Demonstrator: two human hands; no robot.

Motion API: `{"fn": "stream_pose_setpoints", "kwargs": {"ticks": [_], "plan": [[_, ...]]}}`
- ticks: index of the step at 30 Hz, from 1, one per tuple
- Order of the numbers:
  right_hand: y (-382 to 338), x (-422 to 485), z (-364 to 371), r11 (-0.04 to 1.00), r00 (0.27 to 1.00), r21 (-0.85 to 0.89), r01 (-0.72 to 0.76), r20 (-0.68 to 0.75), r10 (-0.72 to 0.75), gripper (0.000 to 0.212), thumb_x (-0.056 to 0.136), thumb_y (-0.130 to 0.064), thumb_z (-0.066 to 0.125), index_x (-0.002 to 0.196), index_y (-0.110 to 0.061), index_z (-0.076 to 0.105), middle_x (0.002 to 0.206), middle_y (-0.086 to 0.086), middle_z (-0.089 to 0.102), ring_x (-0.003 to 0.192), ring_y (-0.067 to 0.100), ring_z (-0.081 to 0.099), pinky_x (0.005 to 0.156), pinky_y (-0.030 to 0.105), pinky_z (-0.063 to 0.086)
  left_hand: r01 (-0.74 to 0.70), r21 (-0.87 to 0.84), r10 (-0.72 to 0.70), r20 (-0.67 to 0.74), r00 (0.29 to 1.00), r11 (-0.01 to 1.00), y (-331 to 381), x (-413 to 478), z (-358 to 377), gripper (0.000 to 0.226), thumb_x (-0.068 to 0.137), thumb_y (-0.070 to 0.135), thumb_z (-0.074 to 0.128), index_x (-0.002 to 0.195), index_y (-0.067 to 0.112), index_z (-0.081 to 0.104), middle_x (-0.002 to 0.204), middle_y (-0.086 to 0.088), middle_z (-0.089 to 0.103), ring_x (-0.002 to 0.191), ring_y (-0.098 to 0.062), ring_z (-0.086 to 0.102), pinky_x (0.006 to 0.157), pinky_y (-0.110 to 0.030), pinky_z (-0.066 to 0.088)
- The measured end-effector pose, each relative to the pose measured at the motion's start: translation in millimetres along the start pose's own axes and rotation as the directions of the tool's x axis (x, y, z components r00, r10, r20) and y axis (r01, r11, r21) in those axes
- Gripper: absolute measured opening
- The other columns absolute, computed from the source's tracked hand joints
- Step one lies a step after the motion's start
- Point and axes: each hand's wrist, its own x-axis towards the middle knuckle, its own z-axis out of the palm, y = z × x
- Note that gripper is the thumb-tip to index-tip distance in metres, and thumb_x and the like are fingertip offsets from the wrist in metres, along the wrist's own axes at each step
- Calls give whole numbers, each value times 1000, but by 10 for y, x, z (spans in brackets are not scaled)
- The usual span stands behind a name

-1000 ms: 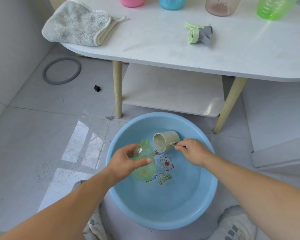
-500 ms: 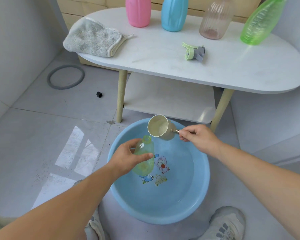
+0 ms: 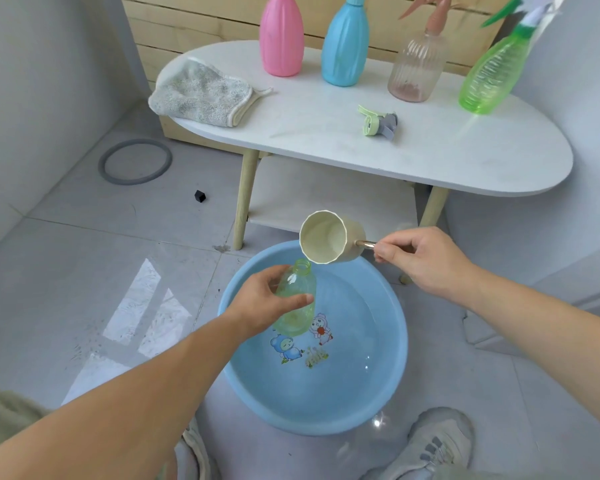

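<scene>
As both your hands work above the blue basin (image 3: 400, 344), your left hand (image 3: 257, 304) grips the green bottle (image 3: 293, 320), fingers and thumb curled round its body. The bottle is uncapped, neck uppermost and leaning slightly, over the basin's far left part. Your right hand (image 3: 426, 263) pinches the metal handle (image 3: 365, 243) of the cream cup (image 3: 329, 242), fingers curled. The cup lies on its side, its lower rim just above the bottle's neck; contact cannot be determined. Shallow water lies in the basin. On the white table (image 3: 430, 161) behind: a grey cloth (image 3: 201, 93), a loose spray head (image 3: 378, 121), and four spray bottles.
</scene>
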Motion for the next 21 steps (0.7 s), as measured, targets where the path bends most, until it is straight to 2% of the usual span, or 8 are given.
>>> {"fn": "stream_pose_setpoints", "kwargs": {"ticks": [3,6,10,14,17,21], "plan": [[-52,-57,-21,999,999,20,34,-18,-34,18,93,-24,67,79,-19,77,76,-1,72,58,-3,50,59,9,38,-4,-5,4,2,1000,1000,15,-29,1,58,76,26,91,129,25,67,114,12,74,99,1,71,82,-15,56],[-33,-59,-6,998,998,11,54,-30,-53,16,92,-21,67,78,-24,75,74,-11,68,61,-6,53,62,7,39,-3,-8,3,4,1000,1000,28,-44,-5,58,76,26,91,128,26,67,113,13,75,98,1,71,80,-14,55],[-20,-53,10,998,997,3,70,-36,-70,15,91,-22,68,78,-25,74,73,-11,64,62,-2,51,62,10,38,0,1,0,8,1000,1000,49,-32,12,55,76,27,91,125,29,68,110,13,76,96,1,72,84,-18,57],[-48,-59,0,996,995,1,90,-40,-90,15,91,-23,68,78,-27,74,75,-10,64,64,-1,52,63,9,38,5,5,-5,16,1000,1000,53,-25,21,54,76,28,91,124,32,66,111,13,75,96,3,71,78,-12,55],[-48,-52,3,994,994,-10,105,-43,-105,16,91,-24,68,77,-31,73,76,-8,65,65,1,52,64,11,39,9,-9,-9,20,1000,1000,53,-24,23,52,76,25,90,123,31,67,110,13,76,96,2,72,82,-17,57],[-54,-39,2,993,992,-7,114,-45,-114,14,91,-25,68,79,-31,73,78,-8,65,67,1,54,65,11,39,6,-16,-5,20,1000,1000,55,-21,26,49,77,23,90,119,32,67,108,14,75,92,3,72,73,-10,54]]}}
